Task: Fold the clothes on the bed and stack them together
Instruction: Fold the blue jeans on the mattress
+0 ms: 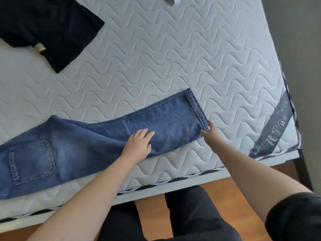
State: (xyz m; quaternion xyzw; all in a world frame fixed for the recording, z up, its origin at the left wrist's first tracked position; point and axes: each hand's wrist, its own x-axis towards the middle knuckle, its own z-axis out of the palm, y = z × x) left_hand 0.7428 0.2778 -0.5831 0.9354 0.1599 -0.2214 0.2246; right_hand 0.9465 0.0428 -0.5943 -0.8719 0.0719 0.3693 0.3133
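A pair of blue jeans lies lengthwise along the near edge of the white quilted mattress, one leg laid over the other, back pocket at the left. My left hand rests flat on the leg near the knee, fingers spread. My right hand pinches the near corner of the hem at the right end. A black garment lies spread out at the far left of the bed.
The mattress's near edge and right corner, with a grey printed band, are close to the hem. Wooden floor and my dark trousers show below. A small grey and white thing peeks in at the top edge.
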